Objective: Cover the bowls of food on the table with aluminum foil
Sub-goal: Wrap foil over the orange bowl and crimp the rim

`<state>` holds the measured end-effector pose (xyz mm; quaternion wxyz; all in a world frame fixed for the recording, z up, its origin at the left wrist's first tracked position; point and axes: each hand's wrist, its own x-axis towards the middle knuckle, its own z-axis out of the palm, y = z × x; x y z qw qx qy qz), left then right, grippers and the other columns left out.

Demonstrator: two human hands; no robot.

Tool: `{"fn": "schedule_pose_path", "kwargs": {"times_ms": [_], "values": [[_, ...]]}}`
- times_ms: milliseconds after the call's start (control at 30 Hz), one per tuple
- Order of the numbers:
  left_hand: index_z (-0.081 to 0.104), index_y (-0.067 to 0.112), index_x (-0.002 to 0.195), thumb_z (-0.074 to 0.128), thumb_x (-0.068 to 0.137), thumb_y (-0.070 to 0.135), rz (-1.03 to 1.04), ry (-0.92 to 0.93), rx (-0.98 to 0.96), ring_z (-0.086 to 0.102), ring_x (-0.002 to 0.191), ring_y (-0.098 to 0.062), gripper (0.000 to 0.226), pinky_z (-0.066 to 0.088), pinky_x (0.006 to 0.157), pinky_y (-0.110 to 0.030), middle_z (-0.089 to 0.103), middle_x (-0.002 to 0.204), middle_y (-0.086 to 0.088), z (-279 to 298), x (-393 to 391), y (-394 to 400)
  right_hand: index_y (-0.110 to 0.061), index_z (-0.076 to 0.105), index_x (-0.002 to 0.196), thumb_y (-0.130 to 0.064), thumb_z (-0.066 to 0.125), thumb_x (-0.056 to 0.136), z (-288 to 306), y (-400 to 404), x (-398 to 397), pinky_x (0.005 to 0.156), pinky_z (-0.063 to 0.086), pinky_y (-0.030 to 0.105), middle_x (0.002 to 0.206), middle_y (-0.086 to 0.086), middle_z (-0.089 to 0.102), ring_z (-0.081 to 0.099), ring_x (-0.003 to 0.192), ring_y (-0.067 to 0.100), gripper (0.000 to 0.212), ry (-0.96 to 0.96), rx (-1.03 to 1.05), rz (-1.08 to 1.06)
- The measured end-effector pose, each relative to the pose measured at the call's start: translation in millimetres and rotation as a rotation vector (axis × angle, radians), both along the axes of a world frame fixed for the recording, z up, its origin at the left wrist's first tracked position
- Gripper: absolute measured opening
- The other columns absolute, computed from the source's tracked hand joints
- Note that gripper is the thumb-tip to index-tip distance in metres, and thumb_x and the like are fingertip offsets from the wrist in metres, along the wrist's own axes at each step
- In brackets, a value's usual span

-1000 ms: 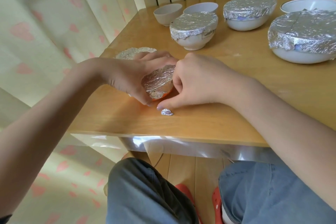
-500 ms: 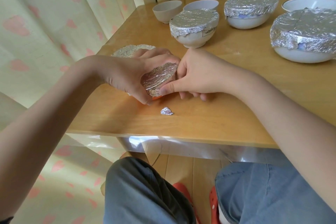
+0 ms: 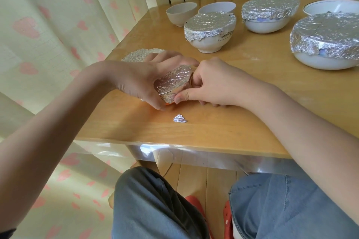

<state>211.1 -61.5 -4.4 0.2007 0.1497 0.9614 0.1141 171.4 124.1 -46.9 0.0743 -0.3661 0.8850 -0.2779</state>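
The left hand is curling round a small orange bowl near the table's front edge, tilting it toward the right; the right hand is pinching the foil at the rim, thumb pressing the skirt against the wall. To do this step well, I judge the thumb should be working round the rim in short presses while the left hand is turning the bowl, keeping the top taut; pulling hard would likely be tearing so thin a sheet, and tilting further risks spilling whatever is inside, which is hidden.

The foil is crinkled, bright and thin, taking creases readily; its top is lying nearly flat while the skirt is bunching in rough pleats. Only a sliver of the bowl's orange is showing beneath. A torn scrap is lying just in front of the hands; a flattened foil disc is peeking out behind the left hand. Farther back, three covered bowls are standing, white, smooth and glazed, their foil ragged at the edges; three open bowls, round and smooth, are not yet covered.
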Motion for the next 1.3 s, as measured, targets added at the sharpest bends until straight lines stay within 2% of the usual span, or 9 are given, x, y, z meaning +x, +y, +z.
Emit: {"fn": "schedule_pose_path", "kwargs": {"times_ms": [133,333,500,567,733,867,1000,1167,1300], "values": [[0.028,0.070,0.122,0.071,0.048,0.052,0.006,0.002,0.012,0.013,0.138,-0.012,0.088,0.023,0.115,-0.048,0.016,0.133,0.033,1.2,0.4,-0.7,-0.009,0.062,0.056,-0.070,0.067,0.065,-1.0,0.9,-1.2,0.033,0.039,0.018,0.036,0.000,0.054,0.051,0.030,0.014,0.062,-0.037,-0.004,0.008],[0.014,0.080,0.105,0.085,0.065,0.026,0.000,0.064,-0.129,0.017,0.129,-0.010,0.098,0.040,0.104,-0.044,0.012,0.136,0.030,0.8,-2.5,5.7,-0.009,0.063,0.055,-0.071,0.070,0.061,-4.0,-0.4,-1.9,0.032,0.038,0.017,0.036,-0.001,0.054,0.051,0.030,0.013,0.063,-0.026,-0.008,0.004],[0.010,0.081,0.101,0.084,0.065,0.027,-0.002,0.069,-0.149,0.017,0.130,-0.010,0.099,0.032,0.102,-0.036,0.012,0.133,0.031,0.1,-4.2,6.7,-0.008,0.061,0.053,-0.067,0.073,0.061,-3.3,0.9,-6.6,0.034,0.040,0.019,0.036,-0.001,0.053,0.050,0.031,0.014,0.061,-0.033,-0.036,0.025],[0.010,0.081,0.102,0.084,0.064,0.028,-0.002,0.070,-0.156,0.016,0.130,-0.011,0.098,0.032,0.103,-0.036,0.011,0.135,0.030,-0.4,-4.1,6.4,-0.011,0.059,0.051,-0.065,0.077,0.058,-2.7,1.9,-8.3,0.036,0.039,0.020,0.038,-0.003,0.053,0.047,0.031,0.007,0.057,0.022,-0.030,0.058],[0.014,0.079,0.102,0.084,0.065,0.026,0.007,0.060,-0.130,0.017,0.130,-0.012,0.096,0.034,0.103,-0.038,0.012,0.135,0.029,0.5,-3.7,7.8,-0.015,0.057,0.052,-0.063,0.079,0.054,-6.9,7.8,-12.4,0.050,0.041,0.027,0.047,-0.007,0.053,0.050,0.052,0.006,0.053,0.176,0.007,0.113],[0.018,0.077,0.104,0.083,0.064,0.026,0.001,0.055,-0.127,0.019,0.128,-0.014,0.092,0.033,0.102,-0.039,0.013,0.132,0.029,0.3,-4.0,7.4,-0.012,0.053,0.049,-0.070,0.071,0.055,-9.5,17.0,-13.9,0.049,0.036,0.027,0.044,-0.006,0.047,0.044,0.048,0.008,0.061,0.168,-0.075,0.067],[0.017,0.077,0.104,0.082,0.064,0.028,0.007,0.052,-0.101,0.016,0.126,-0.008,0.091,0.029,0.097,-0.034,0.012,0.131,0.030,0.0,-3.8,7.2,-0.013,0.053,0.046,-0.070,0.069,0.059,-11.6,8.9,-7.8,0.051,0.037,0.026,0.045,-0.004,0.049,0.045,0.048,0.008,0.060,0.146,-0.160,0.024],[0.017,0.078,0.103,0.083,0.065,0.027,-0.001,0.072,-0.092,0.018,0.126,-0.009,0.092,0.031,0.100,-0.035,0.015,0.135,0.027,-1.3,-2.7,6.7,-0.017,0.053,0.049,-0.077,0.060,0.062,-10.9,5.4,-2.4,0.060,0.046,0.029,0.053,-0.005,0.055,0.056,0.062,0.013,0.062,0.289,-0.059,-0.075],[0.016,0.074,0.109,0.082,0.065,0.030,0.001,0.073,-0.106,0.017,0.128,-0.010,0.090,0.031,0.103,-0.038,0.013,0.134,0.029,-2.0,-2.3,7.4,-0.021,0.045,0.048,-0.076,0.057,0.066,-9.7,2.9,8.4,0.064,0.048,0.029,0.054,-0.007,0.052,0.055,0.064,0.015,0.060,0.375,-0.035,-0.038]]}}
